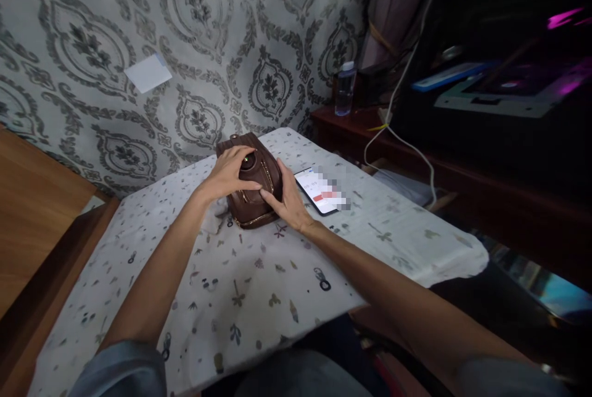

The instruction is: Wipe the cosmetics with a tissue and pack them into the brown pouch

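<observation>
A brown leather-like handbag (253,207) with gold zips lies on the patterned cloth in front of me. My left hand (229,173) grips it from the left, its fingers curved over the upper part and its thumb lower down. Between that thumb and the fingers shows a round dark part (248,161) of the bag, which I cannot make out clearly. On the bag's right side rests my right hand (290,201), fingers along the far edge and thumb on the front. Just right of this hand lies a phone (319,190) with its screen lit.
The table carries a white printed tablecloth (259,298). A clear bottle (345,90) with a white cap stands on a dark red desk (330,122) at the back right. A white cable (411,150) hangs over the desk's edge. Patterned wallpaper covers the wall behind.
</observation>
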The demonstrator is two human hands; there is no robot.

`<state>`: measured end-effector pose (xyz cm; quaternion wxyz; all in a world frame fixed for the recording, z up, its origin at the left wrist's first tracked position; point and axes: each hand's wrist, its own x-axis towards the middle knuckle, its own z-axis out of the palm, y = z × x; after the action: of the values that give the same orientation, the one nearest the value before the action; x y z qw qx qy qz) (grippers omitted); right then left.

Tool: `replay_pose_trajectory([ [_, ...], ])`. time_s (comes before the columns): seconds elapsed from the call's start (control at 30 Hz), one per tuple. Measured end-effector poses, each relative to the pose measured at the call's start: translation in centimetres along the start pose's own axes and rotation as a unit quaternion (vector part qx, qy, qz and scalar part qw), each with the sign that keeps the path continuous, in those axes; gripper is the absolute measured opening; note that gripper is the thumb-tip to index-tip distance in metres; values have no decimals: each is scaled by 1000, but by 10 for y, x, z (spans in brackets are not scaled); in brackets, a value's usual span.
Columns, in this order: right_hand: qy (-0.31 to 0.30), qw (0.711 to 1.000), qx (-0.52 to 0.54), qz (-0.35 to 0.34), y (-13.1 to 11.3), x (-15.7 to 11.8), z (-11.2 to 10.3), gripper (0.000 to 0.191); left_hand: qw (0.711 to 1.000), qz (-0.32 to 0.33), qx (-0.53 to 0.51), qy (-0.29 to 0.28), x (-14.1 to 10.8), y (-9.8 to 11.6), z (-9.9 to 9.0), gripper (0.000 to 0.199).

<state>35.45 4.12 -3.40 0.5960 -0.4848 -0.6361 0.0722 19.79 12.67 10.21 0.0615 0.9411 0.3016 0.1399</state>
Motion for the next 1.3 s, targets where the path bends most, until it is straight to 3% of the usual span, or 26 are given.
replay_pose_trajectory([
  [0.1, -13, 1000, 9, 7, 4, -3, 0, 89, 1000, 23, 3, -12, -1, -5, 0, 89],
  [0.3, 19, 1000, 4, 16, 8, -4, 8, 89, 999, 35, 10, 8, 1, -9, 5, 91],
  [0.5, 19, 999, 2, 30, 7, -6, 6, 91, 1000, 14, 1, 2, 1, -6, 4, 90],
  [0.7, 21, 994, -105, 1, -7, -6, 7, 95, 999, 13, -31, 6, 0, -7, 4, 88],
  [0.8, 17, 988, -151, -10, -14, -7, 12, 88, 993, 20, -115, 30, -4, -10, 1, 72],
  [0.9, 23, 985, -168, -20, -14, -8, 15, 84, 974, -4, -198, 108, -9, -14, -5, 46],
  [1.03, 17, 985, -167, -37, -9, -9, 14, 76, 962, -71, -160, 210, -12, -19, -12, 29],
  [1.23, 2, 989, -131, -72, -3, -10, 7, 73, 945, -145, -181, 231, -6, -26, -9, 5],
  [1.3, -2, 989, -126, -73, -3, -11, 6, 75, 936, -166, -200, 236, -4, -26, -7, 7],
])
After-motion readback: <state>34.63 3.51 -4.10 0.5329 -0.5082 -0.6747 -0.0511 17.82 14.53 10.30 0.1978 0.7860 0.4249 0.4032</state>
